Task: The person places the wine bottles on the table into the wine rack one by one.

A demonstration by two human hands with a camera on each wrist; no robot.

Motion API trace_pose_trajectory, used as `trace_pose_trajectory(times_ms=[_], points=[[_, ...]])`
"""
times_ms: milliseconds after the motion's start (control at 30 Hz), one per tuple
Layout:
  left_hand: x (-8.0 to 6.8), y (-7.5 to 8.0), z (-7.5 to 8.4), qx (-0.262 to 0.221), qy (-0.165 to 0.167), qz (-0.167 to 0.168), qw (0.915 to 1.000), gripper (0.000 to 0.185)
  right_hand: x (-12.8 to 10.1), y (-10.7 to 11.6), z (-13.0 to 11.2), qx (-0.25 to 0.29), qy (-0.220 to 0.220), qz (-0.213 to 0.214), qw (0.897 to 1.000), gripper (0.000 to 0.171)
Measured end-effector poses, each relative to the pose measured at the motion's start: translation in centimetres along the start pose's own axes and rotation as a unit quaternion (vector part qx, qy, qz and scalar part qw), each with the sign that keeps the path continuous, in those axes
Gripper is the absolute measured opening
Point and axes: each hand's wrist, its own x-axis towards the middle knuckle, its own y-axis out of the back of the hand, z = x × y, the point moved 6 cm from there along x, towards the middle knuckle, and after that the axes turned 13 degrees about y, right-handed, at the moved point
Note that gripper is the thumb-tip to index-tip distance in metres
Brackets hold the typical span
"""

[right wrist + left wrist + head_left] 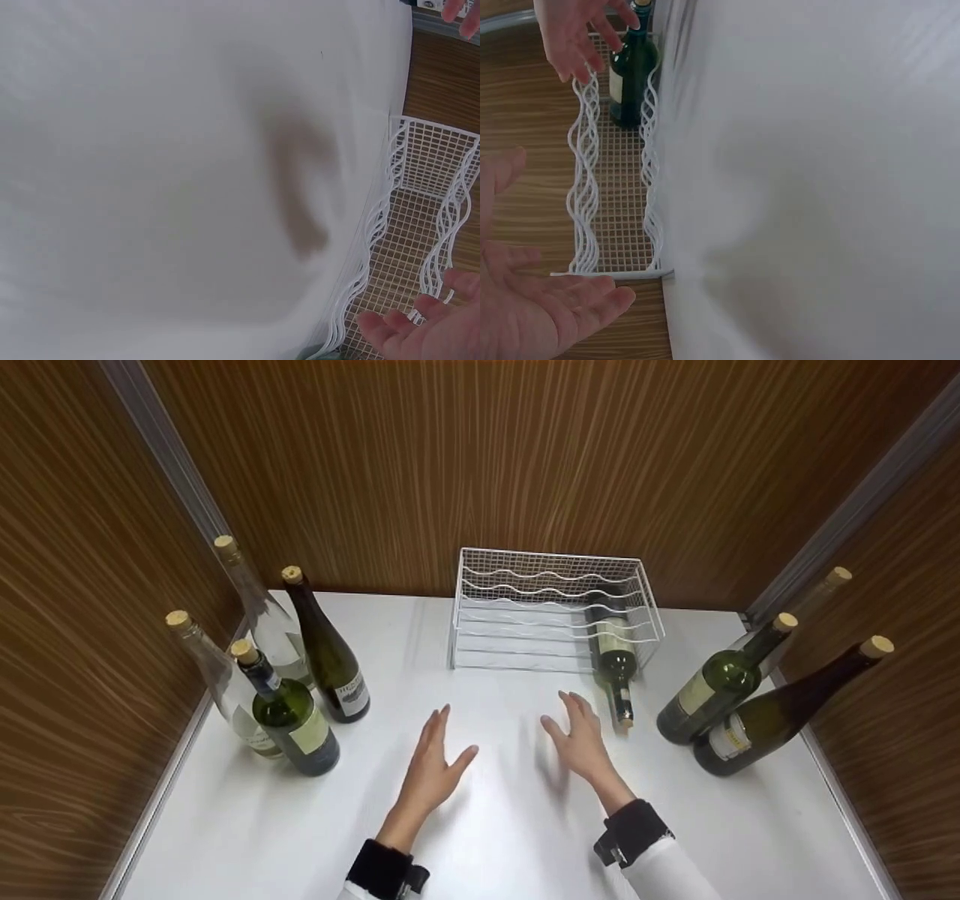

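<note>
Both hands, left hand (433,761) and right hand (579,739), hover spread and empty at frame centre; the right could knock the green glass bottle (616,658) protruding from the white wire rack (551,611).

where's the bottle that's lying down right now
In the head view the lying bottle rests in the right end of the wire rack, neck sticking out toward the person, just right of the right hand.

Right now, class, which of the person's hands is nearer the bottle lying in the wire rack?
Right. The right hand is open just beside the bottle by its neck; the left hand is open farther left.
</note>
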Motion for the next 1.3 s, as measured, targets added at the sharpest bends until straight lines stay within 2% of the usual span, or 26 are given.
trace_pose_trajectory(times_ms=[233,367,467,533,700,833,900,1033,1100,1167,1200,1300], points=[[-0.8,3.4,0.0,-0.019,-0.002,0.081,0.9965,0.079,-0.7,-1.4,-1.5,0.013,0.010,-0.025,1.000,0.062],[-1.5,5.5,0.0,-0.011,-0.026,0.134,0.9905,0.077,-0.9,-2.5,-2.4,0.017,0.030,-0.040,0.999,0.061],[-2.0,7.0,0.1,-0.007,-0.056,0.180,0.9820,0.075,-1.2,-3.3,-2.8,0.017,0.044,-0.049,0.998,0.061],[-2.3,8.1,0.2,-0.010,-0.084,0.221,0.9717,0.072,-1.3,-3.8,-3.1,0.016,0.050,-0.055,0.997,0.060],[-3.3,11.0,0.6,-0.024,-0.153,0.324,0.9334,0.060,-1.6,-4.9,-3.5,0.019,0.052,-0.073,0.996,0.060],[-4.1,13.2,0.8,-0.051,-0.173,0.388,0.9039,0.053,-1.6,-5.5,-4.1,0.024,0.062,-0.082,0.994,0.061],[-4.5,14.2,0.6,-0.079,-0.176,0.425,0.8844,0.051,-1.6,-5.9,-4.5,0.030,0.072,-0.088,0.993,0.062],[-4.8,16.0,-0.8,-0.137,-0.146,0.498,0.8439,0.049,-1.7,-6.6,-5.1,0.037,0.090,-0.103,0.990,0.064],[-4.6,16.7,-1.9,-0.167,-0.113,0.519,0.8309,0.051,-1.7,-6.9,-5.4,0.039,0.098,-0.106,0.989,0.065],[-4.1,17.3,-3.0,-0.189,-0.075,0.524,0.8267,0.057,-1.7,-7.1,-5.6,0.038,0.103,-0.109,0.988,0.066],[-3.9,17.6,-3.5,-0.196,-0.055,0.522,0.8283,0.060,-1.8,-7.2,-5.7,0.038,0.105,-0.111,0.988,0.066],[-3.0,18.2,-5.0,-0.200,-0.004,0.503,0.8405,0.072,-1.9,-7.5,-5.8,0.043,0.108,-0.115,0.987,0.064]])
